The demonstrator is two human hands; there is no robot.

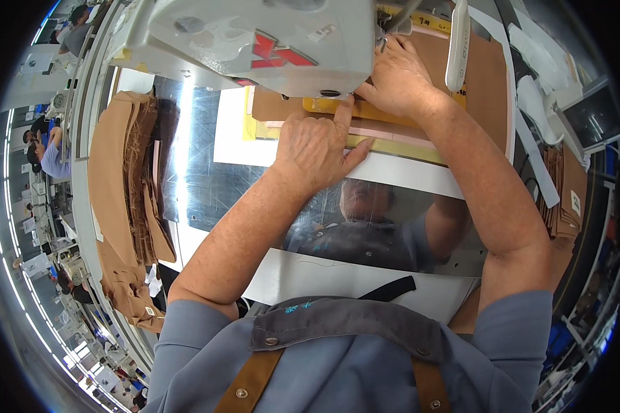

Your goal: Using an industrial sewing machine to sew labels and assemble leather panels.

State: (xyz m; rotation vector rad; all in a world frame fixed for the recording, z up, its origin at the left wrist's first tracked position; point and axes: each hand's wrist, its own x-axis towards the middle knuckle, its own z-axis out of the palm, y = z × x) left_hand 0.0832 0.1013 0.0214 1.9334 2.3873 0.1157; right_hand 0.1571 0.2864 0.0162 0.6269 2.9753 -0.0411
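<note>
My left hand rests on a flat sewing template with yellow edges and a pink strip. Its index finger and thumb stretch out, the other fingers are bent under, and the index fingertip reaches the lower edge of the white sewing machine head. My right hand lies on brown fabric held in the template, close to the needle area. Its thumb points left and its fingers reach forward, their tips partly hidden by machine parts. A yellow bar crosses the fabric between both hands.
Stacked brown fabric pieces stand at the left, with more brown pieces at the right. A shiny metal plate covers the near table. A white arm-like part hangs beside my right hand. A screen is at far right.
</note>
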